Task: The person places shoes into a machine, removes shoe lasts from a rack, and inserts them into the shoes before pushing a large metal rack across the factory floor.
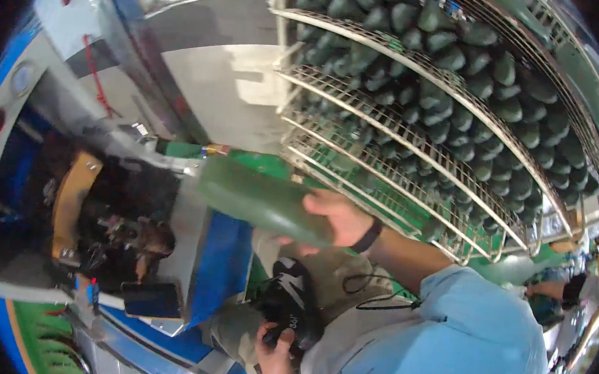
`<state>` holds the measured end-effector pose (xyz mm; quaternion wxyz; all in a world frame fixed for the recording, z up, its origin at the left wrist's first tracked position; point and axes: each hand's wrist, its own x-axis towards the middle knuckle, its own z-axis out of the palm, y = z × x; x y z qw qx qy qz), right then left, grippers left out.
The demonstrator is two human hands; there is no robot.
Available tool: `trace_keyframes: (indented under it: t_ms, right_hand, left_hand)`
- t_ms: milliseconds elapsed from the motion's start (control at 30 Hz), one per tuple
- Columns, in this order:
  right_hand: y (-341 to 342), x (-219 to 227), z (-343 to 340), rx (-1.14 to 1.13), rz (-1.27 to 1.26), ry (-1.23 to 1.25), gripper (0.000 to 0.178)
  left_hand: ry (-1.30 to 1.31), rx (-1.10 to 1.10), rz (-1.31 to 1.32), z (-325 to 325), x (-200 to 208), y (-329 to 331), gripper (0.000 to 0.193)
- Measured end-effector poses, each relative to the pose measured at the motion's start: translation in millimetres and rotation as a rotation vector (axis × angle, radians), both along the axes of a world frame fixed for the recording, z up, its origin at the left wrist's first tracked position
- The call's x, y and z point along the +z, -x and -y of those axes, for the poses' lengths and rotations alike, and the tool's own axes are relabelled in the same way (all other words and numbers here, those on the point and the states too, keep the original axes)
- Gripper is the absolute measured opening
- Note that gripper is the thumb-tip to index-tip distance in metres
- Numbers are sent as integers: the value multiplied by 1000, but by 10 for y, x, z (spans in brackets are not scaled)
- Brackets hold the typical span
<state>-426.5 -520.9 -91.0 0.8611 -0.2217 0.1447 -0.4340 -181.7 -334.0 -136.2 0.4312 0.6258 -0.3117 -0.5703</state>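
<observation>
A smooth dark green shoe last (262, 201) is in my right hand (339, 220), its fingers wrapped round the wider end. Its other end reaches over the edge of a machine (189, 227). Lower down, my left hand (276, 352) is closed on a black shoe upper (294, 293) with white marks, held in front of my lap. The upper's far side and part of my left hand's grip are hidden. The last and the upper are apart from each other.
A wire rack (424, 70) packed with dark green lasts stands close beyond my right arm. At the left, the machine's dark opening holds a tan curved part (76, 203). A phone (152, 299) lies on its edge. People (582, 297) are at the far right.
</observation>
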Motion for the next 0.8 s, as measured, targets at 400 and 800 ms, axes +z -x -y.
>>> trace_keyframes:
  t_ms: [400,800]
  right_hand:
    - [2278,-1227,-1611,-990,406,-650,42]
    - [3396,-1790,-680,-1231,678,-488,55]
  left_hand:
    - [311,-532,562,573,-233,268,35]
    - [163,-487,673,596,-119,567,39]
